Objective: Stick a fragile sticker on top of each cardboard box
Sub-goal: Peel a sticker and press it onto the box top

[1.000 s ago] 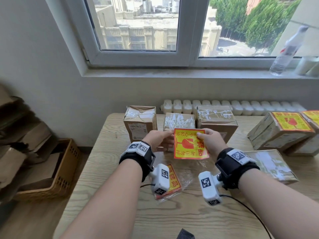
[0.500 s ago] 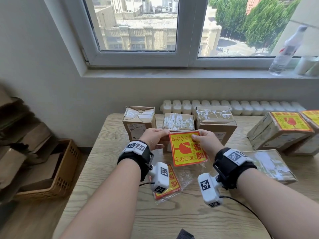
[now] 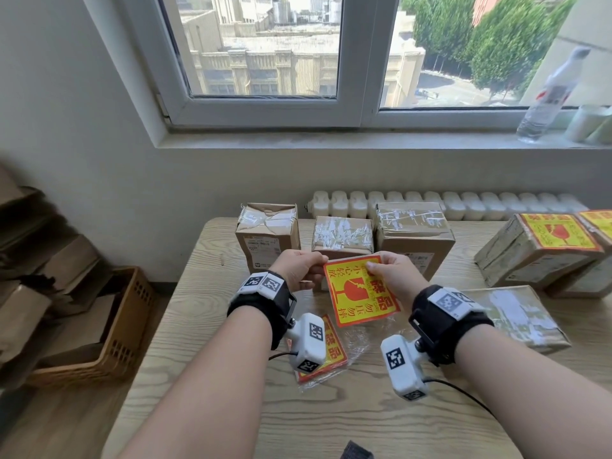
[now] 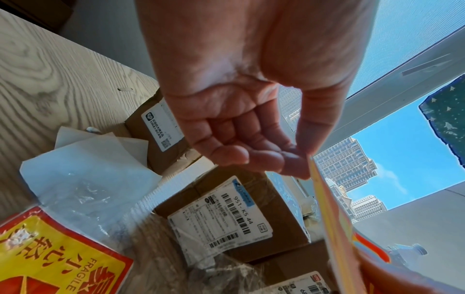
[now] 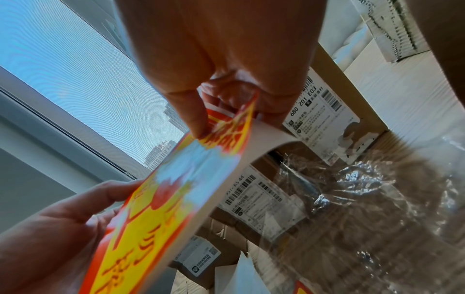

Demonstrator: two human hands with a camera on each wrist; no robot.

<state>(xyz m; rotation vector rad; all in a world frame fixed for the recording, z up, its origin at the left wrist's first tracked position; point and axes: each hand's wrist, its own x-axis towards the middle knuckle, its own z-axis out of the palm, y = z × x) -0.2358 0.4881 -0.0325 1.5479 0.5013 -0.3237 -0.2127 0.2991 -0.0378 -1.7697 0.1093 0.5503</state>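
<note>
At the centre of the head view, the right hand (image 3: pixel 395 276) pinches the top edge of a red-and-yellow fragile sticker (image 3: pixel 359 291) between thumb and fingers, while the left hand (image 3: pixel 298 268) pinches its left edge. The sticker hangs above the wooden table (image 3: pixel 205 326), just in front of three taped cardboard boxes (image 3: pixel 342 238) in a row. At lower centre a clear bag of stickers (image 3: pixel 334 351) lies on the table; at the right edge sit boxes already labelled (image 3: pixel 543 246).

Daylit window (image 3: pixel 265 51) above white radiator (image 3: pixel 463 203) — wooden table (image 3: pixel 205 293), grey wall (image 3: pixel 82 144).
</note>
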